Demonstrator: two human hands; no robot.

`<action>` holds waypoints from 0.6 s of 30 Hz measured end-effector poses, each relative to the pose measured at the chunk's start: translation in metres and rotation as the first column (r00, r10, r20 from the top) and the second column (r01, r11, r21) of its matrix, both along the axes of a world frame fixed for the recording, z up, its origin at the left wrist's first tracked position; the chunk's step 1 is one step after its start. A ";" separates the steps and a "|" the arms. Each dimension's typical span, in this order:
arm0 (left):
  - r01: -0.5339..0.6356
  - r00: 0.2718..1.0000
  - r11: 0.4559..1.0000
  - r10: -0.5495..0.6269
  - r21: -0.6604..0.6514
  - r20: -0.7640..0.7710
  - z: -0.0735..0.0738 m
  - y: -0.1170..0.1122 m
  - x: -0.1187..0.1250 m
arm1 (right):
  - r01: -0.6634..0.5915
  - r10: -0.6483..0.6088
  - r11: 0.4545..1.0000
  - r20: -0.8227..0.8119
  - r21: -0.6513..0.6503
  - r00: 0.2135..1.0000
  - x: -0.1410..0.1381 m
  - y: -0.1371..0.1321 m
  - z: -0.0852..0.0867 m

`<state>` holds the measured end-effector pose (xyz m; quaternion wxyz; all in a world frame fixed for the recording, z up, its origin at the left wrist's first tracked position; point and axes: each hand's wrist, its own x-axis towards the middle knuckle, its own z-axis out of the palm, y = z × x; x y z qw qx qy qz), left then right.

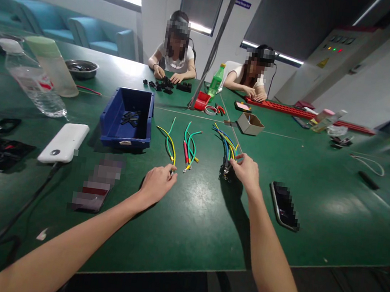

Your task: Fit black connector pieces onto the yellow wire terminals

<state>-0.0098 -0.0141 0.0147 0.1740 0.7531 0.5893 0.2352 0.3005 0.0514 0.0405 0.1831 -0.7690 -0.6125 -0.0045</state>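
Observation:
My left hand [158,182] rests low over the table with thumb and fingers closed at the lower end of a yellow wire [174,147]. A thin green wire [169,139] lies beside that one. Just right of them is a small group of green wires [192,145] with a red-sleeved piece [185,149] and metal ring terminals. My right hand [246,172] pinches at the lower part of a bundle of blue, yellow, green and black wires [227,143]. Ring terminals [226,171] show at the bundle's near end. Fingers partly hide which strand each hand grips.
A blue bin [124,139] holding black pieces stands left of the wires. Nearby are a white power bank [64,143], phones [284,204] and a water bottle [34,79]. Beyond are a cardboard box [250,124], a slanted pole [216,43] and two people working opposite.

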 end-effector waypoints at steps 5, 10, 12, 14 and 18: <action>0.012 0.999 1.000 -0.013 0.019 0.037 -0.002 0.001 -0.002 | 0.079 -0.073 0.990 -0.048 0.116 0.996 -0.011 -0.003 0.006; -0.023 0.980 1.000 0.023 -0.001 0.197 -0.002 0.002 -0.004 | 0.031 0.011 0.950 -0.133 0.312 0.991 -0.026 -0.006 0.010; -0.034 0.971 0.999 0.033 0.002 0.235 -0.001 0.003 -0.004 | -0.019 0.082 0.930 -0.157 0.368 0.984 -0.033 -0.009 0.010; -0.048 0.964 0.999 0.045 0.003 0.263 0.001 0.003 -0.005 | -0.079 0.154 0.920 -0.168 0.385 0.974 -0.041 -0.012 0.008; -0.102 0.942 0.994 0.104 -0.024 0.318 0.004 0.004 -0.007 | -0.217 0.283 0.917 -0.163 0.335 0.945 -0.060 -0.018 0.000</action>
